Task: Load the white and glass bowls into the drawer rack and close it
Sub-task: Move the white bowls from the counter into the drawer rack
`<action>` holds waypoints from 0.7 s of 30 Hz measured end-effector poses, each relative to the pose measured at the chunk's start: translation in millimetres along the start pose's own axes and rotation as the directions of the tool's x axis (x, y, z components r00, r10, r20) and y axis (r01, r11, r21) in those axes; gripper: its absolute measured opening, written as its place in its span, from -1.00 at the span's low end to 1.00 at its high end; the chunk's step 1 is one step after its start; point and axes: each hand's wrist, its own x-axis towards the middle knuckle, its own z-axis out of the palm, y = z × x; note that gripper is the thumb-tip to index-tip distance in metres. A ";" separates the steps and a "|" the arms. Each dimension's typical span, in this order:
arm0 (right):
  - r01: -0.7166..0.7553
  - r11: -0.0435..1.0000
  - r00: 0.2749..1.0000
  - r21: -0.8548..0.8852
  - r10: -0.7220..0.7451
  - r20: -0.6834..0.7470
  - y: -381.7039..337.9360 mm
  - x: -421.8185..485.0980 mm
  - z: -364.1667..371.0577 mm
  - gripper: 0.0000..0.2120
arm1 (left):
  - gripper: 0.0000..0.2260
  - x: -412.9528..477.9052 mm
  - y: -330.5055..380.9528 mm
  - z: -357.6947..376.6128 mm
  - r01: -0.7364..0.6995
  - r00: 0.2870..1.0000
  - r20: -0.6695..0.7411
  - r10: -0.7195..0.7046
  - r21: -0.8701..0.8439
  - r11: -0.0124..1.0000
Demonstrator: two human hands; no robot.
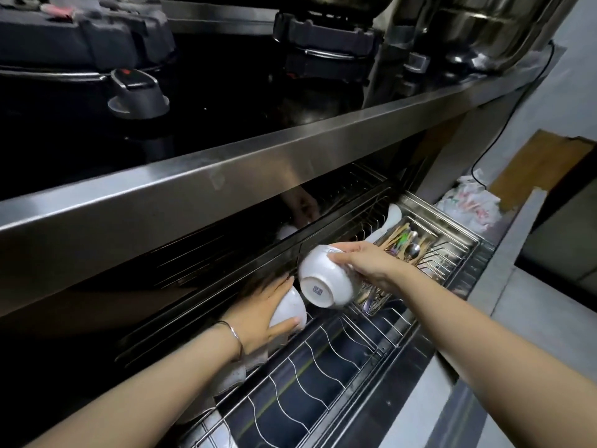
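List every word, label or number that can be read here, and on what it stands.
No text can be read.
Blue square stamp on the base of the white bowl in the right hand: too small to read.
Coloured print on the plastic bag: blurred.

Left hand point(260, 313) cups lower bowl point(289, 308); right hand point(368, 262) grips upper bowl point(323, 281).
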 end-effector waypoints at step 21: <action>-0.174 0.972 0.974 0.160 0.145 0.175 17.3 30.6 52.6 -0.67 | -0.30 -34.4 -5.9 11.5 0.008 0.991 -0.137 -0.007 0.009 1.000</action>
